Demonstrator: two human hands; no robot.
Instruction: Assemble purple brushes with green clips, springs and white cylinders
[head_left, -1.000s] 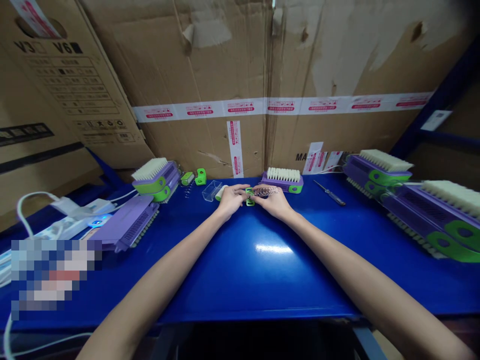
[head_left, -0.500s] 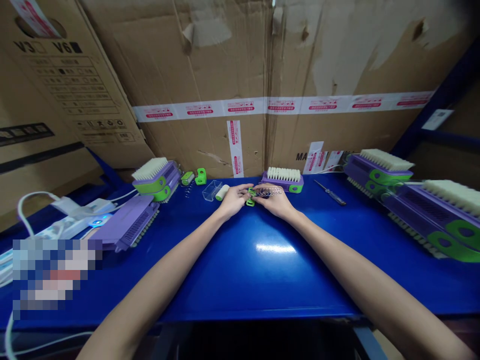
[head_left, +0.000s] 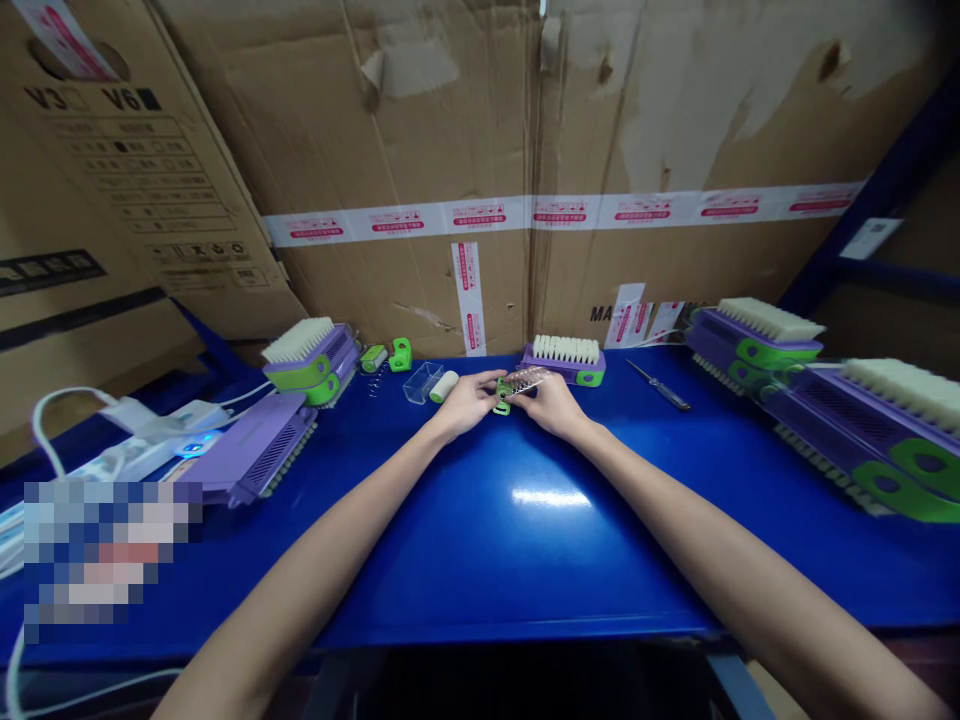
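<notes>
Holding a small green part [head_left: 502, 409] beside a clear-looking coil [head_left: 529, 379] with both hands.
In the head view, above the blue tabletop [head_left: 525, 570], the left hand [head_left: 463, 403] has its fingers pinched on the green part; the right hand [head_left: 558, 403] has its fingers closed on the coil. Exact fingertip contact is too small to tell. A firm grip on the part and light pressure on the coil would likely avoid bending it.

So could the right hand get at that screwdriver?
Probably yes: the screwdriver lies off to the right hand's right, with only bare table between them. The hand looks busy with the green part and spring, though.
</notes>
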